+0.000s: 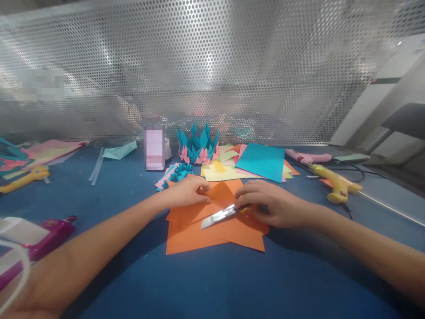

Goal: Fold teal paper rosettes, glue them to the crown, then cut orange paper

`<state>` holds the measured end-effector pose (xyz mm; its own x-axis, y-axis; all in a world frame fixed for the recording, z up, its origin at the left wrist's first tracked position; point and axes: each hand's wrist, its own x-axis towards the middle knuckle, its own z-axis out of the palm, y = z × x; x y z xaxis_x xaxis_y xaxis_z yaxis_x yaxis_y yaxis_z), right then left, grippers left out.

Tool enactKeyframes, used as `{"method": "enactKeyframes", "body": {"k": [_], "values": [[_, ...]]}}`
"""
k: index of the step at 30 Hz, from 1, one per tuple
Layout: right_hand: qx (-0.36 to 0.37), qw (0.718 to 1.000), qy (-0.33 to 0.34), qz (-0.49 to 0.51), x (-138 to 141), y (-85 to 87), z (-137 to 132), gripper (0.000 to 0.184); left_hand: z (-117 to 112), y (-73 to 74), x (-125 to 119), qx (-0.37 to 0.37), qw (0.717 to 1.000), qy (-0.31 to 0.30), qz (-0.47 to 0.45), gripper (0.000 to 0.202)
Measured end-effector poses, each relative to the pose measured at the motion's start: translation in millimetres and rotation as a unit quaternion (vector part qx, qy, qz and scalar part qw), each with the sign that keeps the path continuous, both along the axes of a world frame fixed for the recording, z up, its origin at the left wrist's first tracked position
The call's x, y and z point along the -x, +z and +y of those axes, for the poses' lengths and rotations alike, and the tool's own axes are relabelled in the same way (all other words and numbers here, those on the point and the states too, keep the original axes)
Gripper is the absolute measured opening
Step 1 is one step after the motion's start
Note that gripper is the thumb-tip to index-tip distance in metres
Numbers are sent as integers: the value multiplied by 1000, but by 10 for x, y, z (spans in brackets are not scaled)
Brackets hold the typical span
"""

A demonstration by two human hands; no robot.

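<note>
Orange paper sheets (189, 232) lie on the blue table (212, 283) in front of me. My left hand (187, 191) rests flat on the paper's upper left part, fingers together and pressing it down. My right hand (270, 204) is closed around the handle of a utility knife (219, 215), whose metal blade points left across the orange paper. A folded flap of orange paper stands between the two hands.
Behind the paper stand a teal and pink paper crown (198, 145), a teal sheet (260, 161) on mixed coloured sheets, and a yellow glue gun (335, 184) at right. A magenta glue gun (49, 232) lies at left. A perforated metal screen (212, 71) closes the back.
</note>
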<state>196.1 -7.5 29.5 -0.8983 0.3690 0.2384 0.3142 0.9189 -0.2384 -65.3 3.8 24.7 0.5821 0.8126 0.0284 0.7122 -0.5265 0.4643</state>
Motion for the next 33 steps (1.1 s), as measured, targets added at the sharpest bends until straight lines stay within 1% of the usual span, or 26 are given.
{"method": "enactKeyframes", "body": {"k": [1, 4, 5, 7, 10, 12, 13, 14, 15, 16, 17, 19, 20, 22, 24, 25, 27, 29, 31, 33], "values": [[-5, 1000, -20, 1, -40, -6, 34, 36, 4, -1, 1, 1, 1000, 10, -1, 18], [-34, 992, -123, 14, -167, -49, 150, 34, 1, 32, 25, -7, 999, 47, -7, 12], [-49, 987, -149, 20, -204, -68, 190, 32, -3, 52, 35, -11, 998, 60, -8, 10], [-72, 982, -175, 11, -260, -107, 263, 28, -8, 87, 52, -17, 997, 79, -11, 11], [-113, 971, -209, -18, -284, -143, 330, 20, 1, 99, 55, -23, 994, 107, -18, 17], [-131, 963, -236, -9, -259, -135, 327, 17, 11, 79, 42, -26, 992, 121, -26, 19], [-127, 960, -248, 8, -234, -121, 308, 17, 12, 67, 30, -26, 992, 124, -30, 19], [-107, 960, -258, 30, -201, -100, 278, 16, 9, 57, 14, -26, 991, 124, -34, 19], [-71, 961, -260, 57, -162, -78, 239, 14, 0, 49, -5, -25, 992, 122, -37, 19], [-18, 960, -264, 87, -118, -56, 193, 12, -14, 47, -28, -21, 992, 118, -41, 20], [58, 958, -257, 114, -72, -40, 145, 12, -34, 48, -53, -17, 993, 111, -47, 20], [192, 945, -202, 170, 17, -32, 54, 14, -85, 57, -110, -8, 994, 92, -62, 21], [240, 934, -175, 199, 56, -41, 17, 17, -113, 62, -139, -9, 994, 83, -69, 19], [308, 906, -152, 248, 111, -72, -32, 24, -162, 66, -188, -14, 994, 74, -77, 16], [352, 881, -156, 274, 136, -98, -50, 26, -193, 58, -219, -26, 993, 77, -81, 16], [365, 873, -162, 279, 138, -103, -48, 26, -201, 50, -226, -36, 992, 79, -88, 17], [367, 868, -177, 285, 123, -99, -25, 26, -201, 33, -226, -64, 988, 78, -115, 16], [335, 872, -200, 295, 83, -88, 27, 24, -188, 22, -213, -90, 981, 78, -154, 15], [271, 880, -235, 310, 13, -82, 108, 20, -173, 22, -197, -85, 972, 95, -195, 15], [181, 887, -286, 315, -91, -89, 213, 13, -163, 30, -186, -67, 961, 120, -242, 14]]}}
